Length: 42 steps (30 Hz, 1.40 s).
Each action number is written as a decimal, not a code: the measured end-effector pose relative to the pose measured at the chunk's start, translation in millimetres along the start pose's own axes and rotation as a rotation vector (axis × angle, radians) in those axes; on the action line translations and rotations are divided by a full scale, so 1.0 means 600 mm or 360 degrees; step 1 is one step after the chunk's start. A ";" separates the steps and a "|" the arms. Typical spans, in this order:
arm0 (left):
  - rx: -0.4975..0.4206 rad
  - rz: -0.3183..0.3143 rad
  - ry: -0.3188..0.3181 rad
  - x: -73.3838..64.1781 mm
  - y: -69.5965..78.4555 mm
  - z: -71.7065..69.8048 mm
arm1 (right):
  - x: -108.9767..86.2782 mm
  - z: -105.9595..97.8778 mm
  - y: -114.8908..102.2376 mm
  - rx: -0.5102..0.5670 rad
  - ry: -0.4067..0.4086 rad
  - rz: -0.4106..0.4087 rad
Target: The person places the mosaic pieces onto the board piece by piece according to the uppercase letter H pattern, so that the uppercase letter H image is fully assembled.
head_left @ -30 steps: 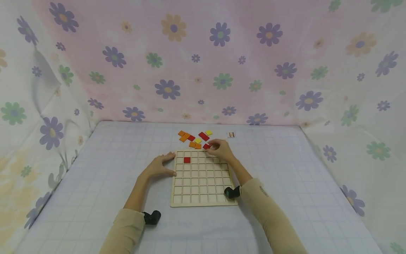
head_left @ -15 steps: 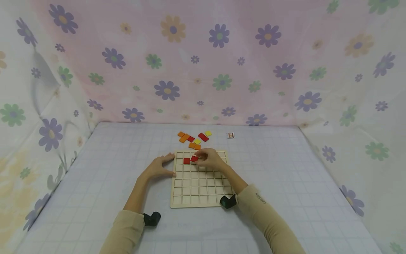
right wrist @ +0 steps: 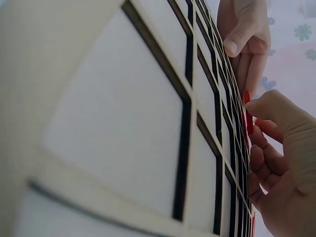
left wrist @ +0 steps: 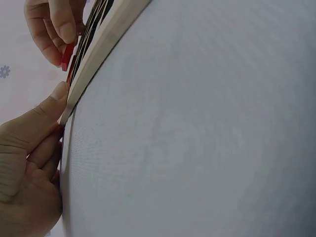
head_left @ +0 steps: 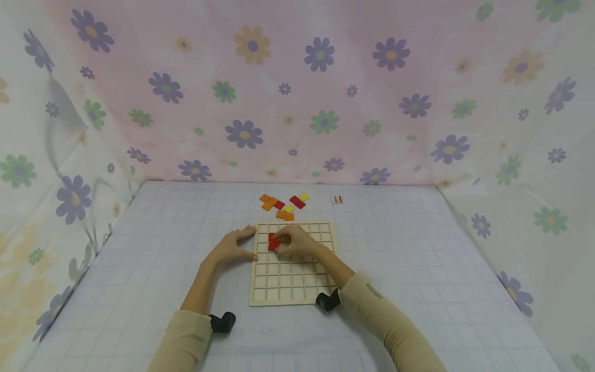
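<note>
At the left, the left hand (head_left: 231,245) touched the side of a wooden board (head_left: 285,281), fingers spread and thumb resting at the edge, grasping nothing. The board lay flat on the table (head_left: 139,268). Beyond its far edge were scattered orange tiles (head_left: 269,204), with red and yellow ones among them. One red square (head_left: 271,236) was on the board's grid. Just beside it, the right hand (head_left: 297,243) pinched a red tile (right wrist: 249,112) between thumb and finger, over the grid. Farther right lay a small patterned card (head_left: 337,199).
</note>
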<state>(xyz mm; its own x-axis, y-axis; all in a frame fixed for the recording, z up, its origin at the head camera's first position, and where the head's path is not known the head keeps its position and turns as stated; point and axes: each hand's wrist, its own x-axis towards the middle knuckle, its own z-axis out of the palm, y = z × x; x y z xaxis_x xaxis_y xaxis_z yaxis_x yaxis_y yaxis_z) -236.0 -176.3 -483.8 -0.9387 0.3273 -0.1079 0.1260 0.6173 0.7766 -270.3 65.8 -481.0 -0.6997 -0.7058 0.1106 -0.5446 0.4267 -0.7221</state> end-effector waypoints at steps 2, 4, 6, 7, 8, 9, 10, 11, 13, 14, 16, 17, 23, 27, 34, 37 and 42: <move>-0.0005 0.0000 0.0001 -0.001 0.001 0.000 | 0.000 0.003 -0.004 -0.0014 -0.0013 0.0009; -0.0006 -0.0006 0.0003 -0.002 0.002 0.000 | -0.001 0.005 -0.007 -0.0017 -0.0017 0.0017; -0.0002 -0.0012 0.0005 -0.003 0.003 0.000 | -0.002 0.005 -0.009 -0.0033 -0.0020 0.0007; 0.0004 -0.0014 0.0005 -0.002 0.003 0.000 | -0.003 0.005 -0.009 -0.0032 -0.0022 -0.0004; 0.0009 -0.0017 0.0006 -0.002 0.002 0.000 | -0.003 0.004 -0.009 -0.0023 -0.0024 -0.0012; 0.0010 -0.0022 0.0008 -0.002 0.002 0.001 | -0.003 0.003 -0.009 -0.0020 -0.0028 -0.0018; 0.0012 -0.0023 0.0009 -0.002 0.002 0.001 | -0.004 0.002 -0.009 -0.0017 -0.0034 -0.0022; 0.0011 -0.0025 0.0008 -0.002 0.002 0.001 | -0.004 0.001 -0.009 -0.0014 -0.0041 -0.0028; 0.0005 -0.0026 0.0006 -0.002 0.001 0.001 | -0.004 0.000 -0.007 -0.0012 -0.0047 -0.0040; 0.0001 -0.0024 0.0004 -0.002 0.001 0.002 | -0.004 -0.001 -0.006 -0.0021 -0.0041 -0.0053; -0.0004 -0.0019 0.0000 -0.001 0.000 0.002 | -0.003 -0.002 -0.002 -0.0049 -0.0014 -0.0090; -0.0005 -0.0018 -0.0002 -0.001 0.000 0.003 | -0.003 -0.002 0.001 -0.0065 0.0003 -0.0119; -0.0001 -0.0011 0.0002 0.000 0.000 0.003 | -0.001 0.000 0.008 -0.0110 0.0067 -0.0240; 0.0014 0.0009 0.0013 -0.001 0.000 0.001 | 0.003 0.007 0.005 -0.0125 0.0100 -0.0254; 0.0030 0.0010 0.0003 -0.002 0.003 0.000 | 0.003 0.017 0.002 -0.0150 0.0061 -0.0109; 0.0029 0.0038 0.0008 -0.003 0.004 0.000 | 0.003 0.018 0.002 -0.0154 0.0057 -0.0078; 0.0020 0.0040 0.0013 -0.005 0.005 -0.001 | 0.004 0.013 0.003 -0.0151 0.0078 -0.0086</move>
<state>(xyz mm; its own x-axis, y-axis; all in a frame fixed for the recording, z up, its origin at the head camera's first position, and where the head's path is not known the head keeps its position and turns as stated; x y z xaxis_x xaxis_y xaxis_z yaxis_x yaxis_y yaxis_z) -233.1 -175.8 -481.0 -0.9378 0.3370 -0.0831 0.1537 0.6178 0.7712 -269.1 60.4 -487.5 -0.6887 -0.7018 0.1823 -0.6216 0.4419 -0.6468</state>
